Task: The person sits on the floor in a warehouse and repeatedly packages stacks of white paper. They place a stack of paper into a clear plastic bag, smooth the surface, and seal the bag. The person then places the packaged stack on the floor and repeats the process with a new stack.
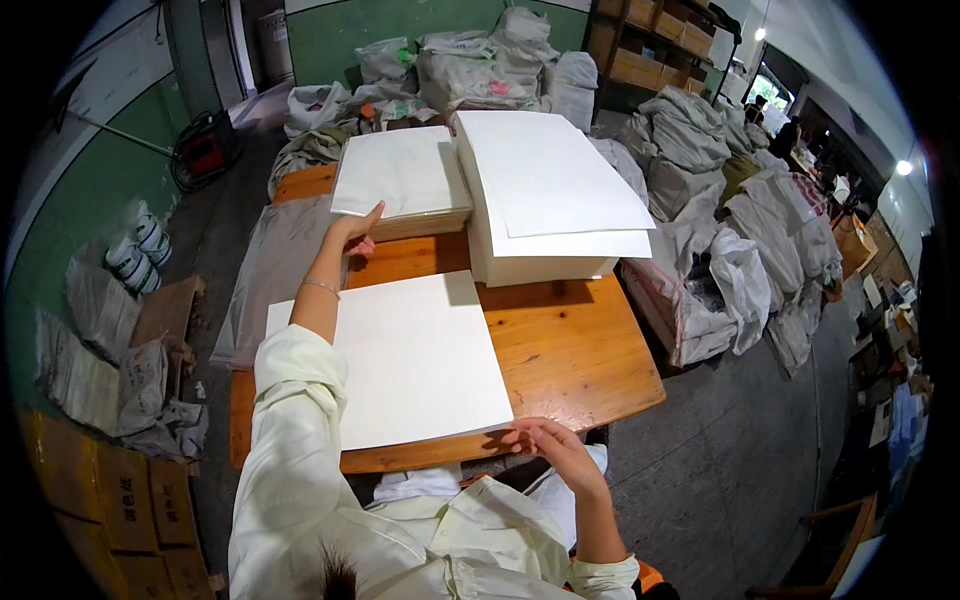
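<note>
Right Hand point(550, 440) at a Corner of the White Paper point(415, 360), Left Hand point(355, 232) at the Lower Stack point(400, 172)

The white paper lay flat on the near part of a wooden table point(575, 345), in front of the person's body. Its near right corner met the fingertips of the right hand, so nearly all of the paper stretched to the left of that grip and away from the person. The fingers were bent, with the thumb close by; whether they pinched the corner or only touched it, I cannot tell.

The left arm reached across the left part of the paper, a thin bracelet point(320, 287) around its wrist. The left hand was beyond the paper's far edge, at the near left corner of the lower stack. Its thumb pointed up along the stack's edge and its fingers were curled below; I cannot tell whether they had closed on anything.

To the right of the lower stack stood a taller stack point(560, 180) of white sheets, its top sheet askew. Clear plastic point(268, 265) hung over the table's left edge. Full sacks point(685, 145) were heaped on the floor past the table, and brown cartons point(110, 490) stood at the lower left.
</note>
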{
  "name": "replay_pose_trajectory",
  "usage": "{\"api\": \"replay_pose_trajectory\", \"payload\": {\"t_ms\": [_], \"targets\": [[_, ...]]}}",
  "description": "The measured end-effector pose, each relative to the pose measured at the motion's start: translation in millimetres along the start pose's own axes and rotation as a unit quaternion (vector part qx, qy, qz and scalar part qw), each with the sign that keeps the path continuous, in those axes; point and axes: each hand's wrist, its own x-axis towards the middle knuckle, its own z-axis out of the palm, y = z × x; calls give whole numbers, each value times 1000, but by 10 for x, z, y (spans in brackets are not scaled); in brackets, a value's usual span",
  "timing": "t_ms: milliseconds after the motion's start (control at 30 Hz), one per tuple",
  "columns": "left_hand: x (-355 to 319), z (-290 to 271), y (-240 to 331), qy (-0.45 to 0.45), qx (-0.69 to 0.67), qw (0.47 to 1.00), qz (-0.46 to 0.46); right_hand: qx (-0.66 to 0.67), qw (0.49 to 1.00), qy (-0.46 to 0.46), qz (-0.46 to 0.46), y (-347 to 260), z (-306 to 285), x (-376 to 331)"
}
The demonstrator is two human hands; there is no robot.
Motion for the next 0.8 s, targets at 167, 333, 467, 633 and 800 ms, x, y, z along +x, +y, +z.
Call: {"api": "replay_pose_trajectory", "payload": {"t_ms": [167, 333, 467, 633, 800], "targets": [[-610, 160, -161, -79, -114, 989, 49, -171, 960, 161, -153, -192, 102, 146], [-1553, 904, -260, -53, -121, 943, 306, -268, 933, 184, -154, -7, 74, 949], [-2068, 1323, -286, -232, -163, 933, 223, -173, 973, 96, -121, -26, 216, 1269], [-1859, 1388, -505, -262, -207, 909, 248, -233, 955, 121, -142, -124, 389, 1285], [-1620, 1321, -644, -289, -370, 850, 239, 151, 984, 67, -63, -497, 543, 1093]]}}
